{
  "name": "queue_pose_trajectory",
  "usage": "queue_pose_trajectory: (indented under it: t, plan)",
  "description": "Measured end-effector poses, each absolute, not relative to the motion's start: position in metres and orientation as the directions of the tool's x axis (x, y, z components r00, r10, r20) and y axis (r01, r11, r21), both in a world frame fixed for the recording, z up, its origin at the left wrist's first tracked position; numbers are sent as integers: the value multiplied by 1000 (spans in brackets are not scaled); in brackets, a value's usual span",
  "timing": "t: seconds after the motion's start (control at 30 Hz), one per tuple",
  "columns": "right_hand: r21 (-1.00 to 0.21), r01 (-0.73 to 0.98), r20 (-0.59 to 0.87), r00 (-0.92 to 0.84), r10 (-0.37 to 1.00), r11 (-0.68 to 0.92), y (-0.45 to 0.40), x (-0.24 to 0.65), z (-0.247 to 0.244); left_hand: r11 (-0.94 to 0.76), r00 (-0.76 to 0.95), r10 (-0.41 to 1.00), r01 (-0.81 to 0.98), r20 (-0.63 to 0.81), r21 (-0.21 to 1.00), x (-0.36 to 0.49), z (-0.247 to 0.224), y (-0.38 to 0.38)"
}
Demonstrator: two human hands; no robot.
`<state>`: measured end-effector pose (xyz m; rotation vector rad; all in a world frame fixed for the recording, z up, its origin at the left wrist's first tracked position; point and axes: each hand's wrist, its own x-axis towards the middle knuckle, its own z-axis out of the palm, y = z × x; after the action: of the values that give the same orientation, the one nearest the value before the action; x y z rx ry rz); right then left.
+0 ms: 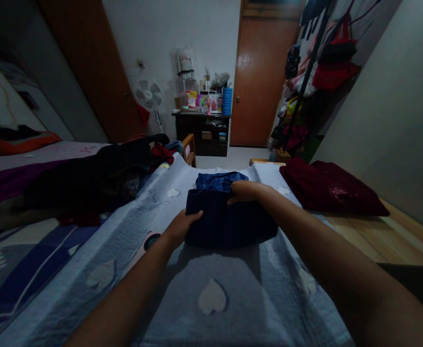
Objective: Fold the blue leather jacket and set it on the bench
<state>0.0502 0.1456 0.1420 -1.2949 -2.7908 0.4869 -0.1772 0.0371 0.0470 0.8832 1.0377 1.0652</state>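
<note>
Left hand (180, 227): pinching the blue cloth (229, 224), left edge
Right hand (246, 191): pinching its top edge
Underneath: heart-print sheet (182, 299) (lighter blue bit (213, 181) pokes out behind)

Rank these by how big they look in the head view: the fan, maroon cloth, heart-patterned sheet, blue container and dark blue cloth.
1. Heart-patterned sheet
2. Dark blue cloth and maroon cloth, too alike to rank
3. Fan
4. Blue container

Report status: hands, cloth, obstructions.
Left hand gripping dark blue cloth by its side, right hand by upper edge. Cloth partly folded. Nothing evidently blocking; pink object nearby.
</note>
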Motion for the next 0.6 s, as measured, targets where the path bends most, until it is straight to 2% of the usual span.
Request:
queue_pose_trajectory:
  t: [0.07, 0.27, 0.33, 0.4, 0.5, 0.57, 0.6]
  plan:
    - [-216, 771, -156, -633, 758, 599, 157, 39, 135, 314, 113, 950, -325, -293, 892, -175, 43, 48]
    - [6, 861, -183, -499, 847, 508, 162, 7, 118, 504, 125, 852, -462, -509, 730, -174, 21, 73]
    - [76, 847, -96, -518, 850, 525, 158, 3, 116, 561, 140, 805, -495, -576, 663, -176, 11, 80]
    - [98, 812, 81, -582, 809, 575, 152, 5, 117, 602, 164, 767, -518, -620, 607, -179, 3, 86]
    - [9, 799, 423, -548, 722, 601, 140, 22, 120, 636, 202, 733, -543, -649, 549, -182, -5, 91]
    - [-175, 820, 609, -345, 715, 544, 130, 42, 116, 645, 214, 721, -555, -659, 525, -184, -7, 92]
    - [-290, 814, 657, -213, 723, 503, 125, 53, 111, 649, 218, 716, -559, -663, 516, -184, -7, 92]
